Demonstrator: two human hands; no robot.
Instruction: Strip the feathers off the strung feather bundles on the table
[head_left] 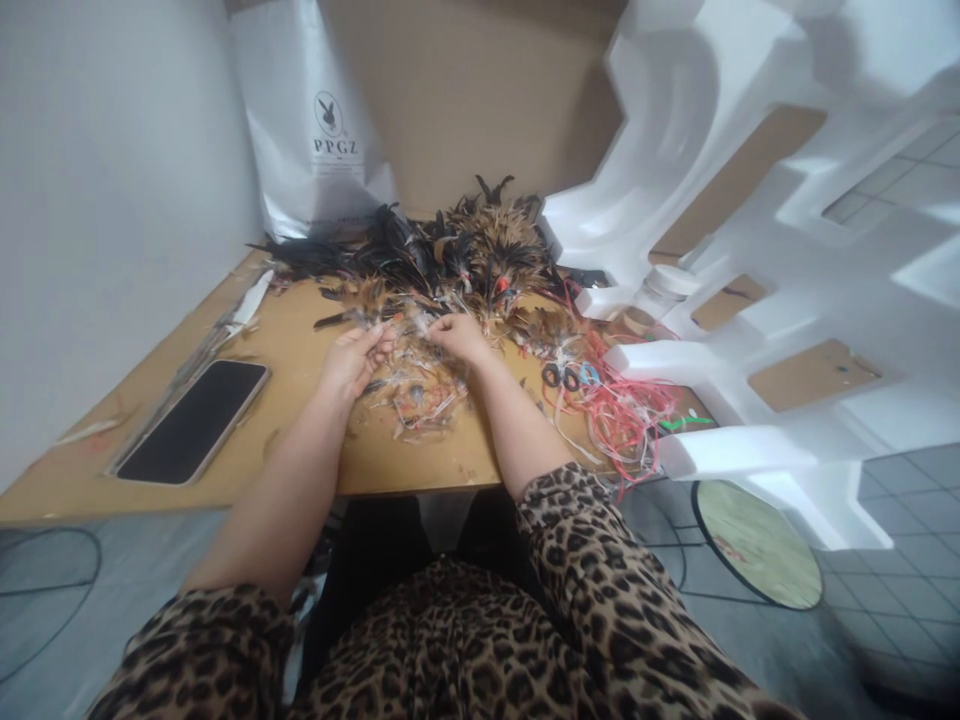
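My left hand is closed in a pinch around the base of a small bunch of brown feathers, whose tips point away from me. Close by on its right, my right hand has thumb and fingers pressed together; what lies in them is too small to make out. Whitish fluff shows between the two hands. Below them a loose heap of feather scraps and quills covers the board. Behind, a big pile of black feathers runs into tan feather bundles.
A phone lies on the wooden table at left. Scissors and tangled pink string lie at right, beside white foam packing that overhangs the table. A white bag stands behind. A round stool is below right.
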